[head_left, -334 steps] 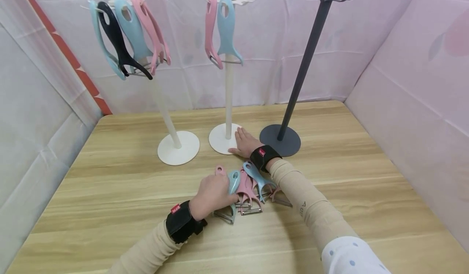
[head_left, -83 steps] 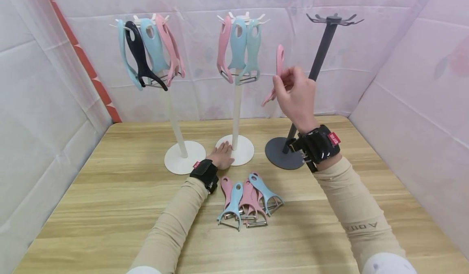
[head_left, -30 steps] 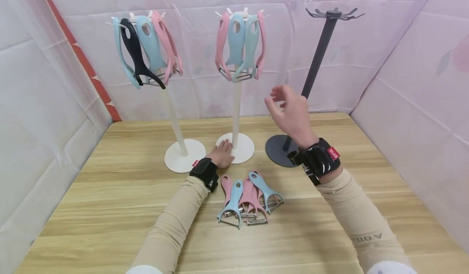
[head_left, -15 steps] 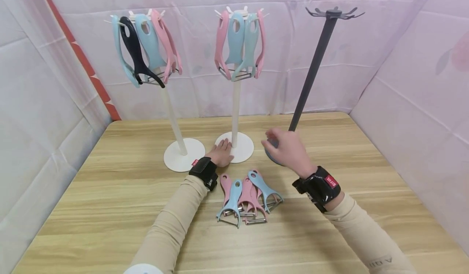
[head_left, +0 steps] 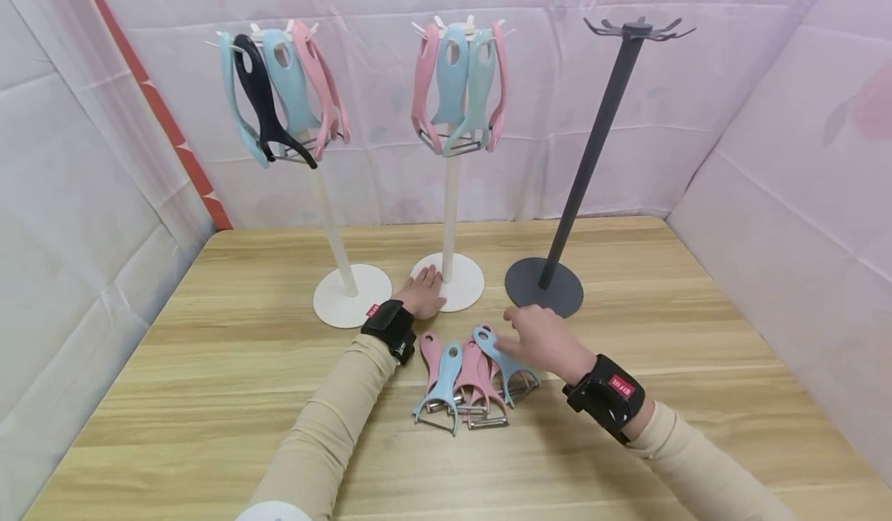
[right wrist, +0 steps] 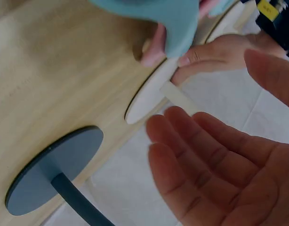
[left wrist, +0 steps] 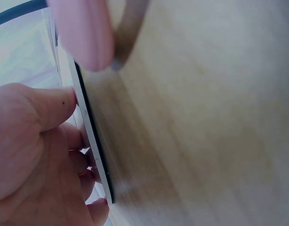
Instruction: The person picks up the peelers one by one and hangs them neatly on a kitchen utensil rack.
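My left hand rests on the round white base of the middle stand; in the left wrist view its thumb lies at the base's edge. My right hand hovers by the right side of a pile of Y-shaped peelers, nearest a blue peeler. In the right wrist view its fingers are loosely bent with nothing between them. Also in the pile are another blue peeler and overlapping pink peelers. On the middle stand hang pink, blue and pale green peelers.
The left white stand carries blue, black and pink peelers. A dark grey stand with bare hooks stands at the right, its base just behind my right hand. Pale cloth walls enclose the wooden table.
A pale green peeler and then a pink one came onto the middle stand. My right hand let go and moved down to the pile. My left hand left the pile for the base.
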Available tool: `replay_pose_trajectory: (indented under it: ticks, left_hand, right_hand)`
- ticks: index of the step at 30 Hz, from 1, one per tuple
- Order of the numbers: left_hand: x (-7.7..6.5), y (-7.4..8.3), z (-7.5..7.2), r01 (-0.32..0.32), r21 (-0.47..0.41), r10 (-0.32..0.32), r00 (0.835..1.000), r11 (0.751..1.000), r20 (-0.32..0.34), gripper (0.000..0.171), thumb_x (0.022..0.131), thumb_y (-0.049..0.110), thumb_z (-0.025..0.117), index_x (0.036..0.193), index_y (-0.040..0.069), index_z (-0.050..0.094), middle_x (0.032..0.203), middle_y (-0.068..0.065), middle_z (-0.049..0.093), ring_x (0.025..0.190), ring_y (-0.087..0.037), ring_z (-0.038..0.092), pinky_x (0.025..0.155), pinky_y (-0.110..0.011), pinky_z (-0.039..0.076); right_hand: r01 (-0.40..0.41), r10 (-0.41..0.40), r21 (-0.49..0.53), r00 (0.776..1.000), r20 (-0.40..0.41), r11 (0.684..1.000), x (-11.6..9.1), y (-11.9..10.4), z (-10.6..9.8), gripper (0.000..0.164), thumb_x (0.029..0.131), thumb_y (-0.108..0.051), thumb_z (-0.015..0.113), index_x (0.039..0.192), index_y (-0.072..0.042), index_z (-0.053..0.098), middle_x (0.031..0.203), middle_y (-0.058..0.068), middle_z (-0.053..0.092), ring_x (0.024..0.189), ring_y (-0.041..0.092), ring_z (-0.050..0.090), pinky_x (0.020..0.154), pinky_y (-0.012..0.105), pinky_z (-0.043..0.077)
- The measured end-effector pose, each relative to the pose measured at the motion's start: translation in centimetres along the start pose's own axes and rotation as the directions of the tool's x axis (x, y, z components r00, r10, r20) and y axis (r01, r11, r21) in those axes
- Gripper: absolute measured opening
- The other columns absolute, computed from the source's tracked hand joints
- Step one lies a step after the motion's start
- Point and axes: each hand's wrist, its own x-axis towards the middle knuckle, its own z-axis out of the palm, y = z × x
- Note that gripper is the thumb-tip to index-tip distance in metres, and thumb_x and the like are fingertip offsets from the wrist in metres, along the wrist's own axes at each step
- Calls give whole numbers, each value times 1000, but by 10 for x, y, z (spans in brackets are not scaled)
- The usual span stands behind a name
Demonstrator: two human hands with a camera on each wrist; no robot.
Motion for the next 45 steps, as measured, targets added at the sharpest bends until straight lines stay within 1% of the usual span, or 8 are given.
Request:
replay_pose_trajectory:
  ticks: [4, 7, 10, 15, 24, 32, 40, 45]
  left_hand:
    - [-1, 0, -1, -5, 29, 5, 1000, 1000, 0, 59, 99, 29, 31, 144, -3, 9, 150, -18, -1, 138, -28, 0, 110, -41, 7]
    - [-2, 1, -2, -8, 36, 8, 1000, 999, -4, 59, 100, 29, 31, 144, -3, 9, 150, -19, -1, 138, -28, 1, 110, -41, 8]
    - [-5, 2, -4, -5, 18, 5, 1000, 1000, -5, 59, 99, 29, 31, 144, -3, 9, 150, -18, -1, 138, -27, 0, 110, -40, 8]
    - [-8, 4, -5, -1, -9, 1, 1000, 1000, -8, 58, 99, 28, 33, 144, -3, 11, 150, -18, 1, 138, -27, 1, 110, -40, 8]
    - [-9, 4, -5, -4, -6, 4, 1000, 1000, 1, 59, 99, 28, 32, 144, -3, 9, 150, -18, -1, 138, -27, 0, 110, -40, 8]
    - [-10, 5, -5, -1, -12, 1, 1000, 1000, -3, 59, 99, 28, 32, 144, -3, 10, 150, -18, 0, 138, -27, 1, 110, -40, 8]
    - [-10, 5, -6, 4, 9, -4, 1000, 1000, 4, 59, 99, 30, 31, 144, -3, 9, 150, -18, -1, 138, -27, 1, 110, -39, 7]
    - [-10, 5, -6, -1, 6, 1, 1000, 1000, -5, 60, 99, 30, 32, 144, -3, 10, 150, -18, 0, 138, -27, 1, 110, -39, 8]
  right_hand:
    - [-22, 23, -21, 998, 58, 1000, -2, -4, 6, 47, 74, -27, 75, 104, 6, 61, 87, 13, 65, 70, 19, 61, 62, 34, 51]
    - [-22, 25, -42, 997, 69, 999, -3, -6, 11, 47, 73, -25, 75, 105, 6, 61, 89, 13, 65, 70, 17, 59, 64, 34, 51]
    - [-9, 13, -64, 998, 62, 998, -3, -7, 16, 42, 71, -23, 76, 100, 4, 62, 79, 8, 62, 64, 14, 52, 57, 30, 46]
    - [-2, 5, -53, 998, 62, 999, -5, -8, 21, 34, 69, -22, 77, 89, 0, 61, 64, 0, 48, 58, 13, 42, 48, 25, 35]
    - [5, 1, -81, 998, 66, 997, -8, -11, 25, 29, 70, -19, 75, 86, 0, 60, 65, 3, 52, 58, 14, 47, 50, 28, 43]
    - [-41, 46, -57, 995, 92, 998, -8, -12, 24, 26, 66, -15, 77, 82, -3, 60, 61, -1, 46, 55, 13, 42, 47, 25, 35]
    - [-85, 81, 35, 991, 104, 996, -9, -8, 18, 35, 70, -15, 75, 97, 1, 62, 68, 1, 51, 61, 14, 45, 51, 26, 37]
    - [-101, 95, 85, 993, 66, 991, -8, -3, 13, 35, 72, -12, 71, 104, -1, 62, 71, 2, 55, 61, 14, 47, 51, 26, 38]
